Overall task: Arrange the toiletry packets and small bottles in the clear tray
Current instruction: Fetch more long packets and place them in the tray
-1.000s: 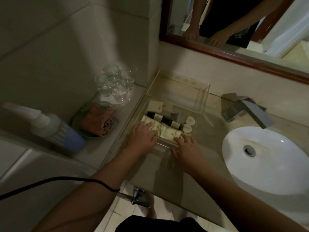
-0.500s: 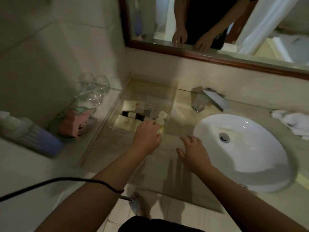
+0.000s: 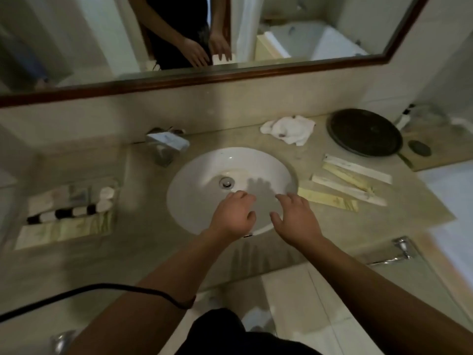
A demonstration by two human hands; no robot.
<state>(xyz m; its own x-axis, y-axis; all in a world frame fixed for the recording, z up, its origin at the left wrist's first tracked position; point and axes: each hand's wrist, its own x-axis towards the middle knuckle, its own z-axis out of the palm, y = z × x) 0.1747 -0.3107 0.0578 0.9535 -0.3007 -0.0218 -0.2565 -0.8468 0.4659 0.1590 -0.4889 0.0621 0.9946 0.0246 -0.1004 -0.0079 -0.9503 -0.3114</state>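
The room was dim and warm-toned, with light from above throwing my fingers' shadow into the white sink [image 3: 268, 165]. The clear tray [image 3: 120, 190] near the counter's left edge was smeared by motion blur. The wide lens bowed the mirror frame [image 3: 230, 75].

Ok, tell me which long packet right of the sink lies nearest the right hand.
The yellowish packet at the sink's right rim, lowest of the four, just beyond the right hand. The other three lie farther back and right.
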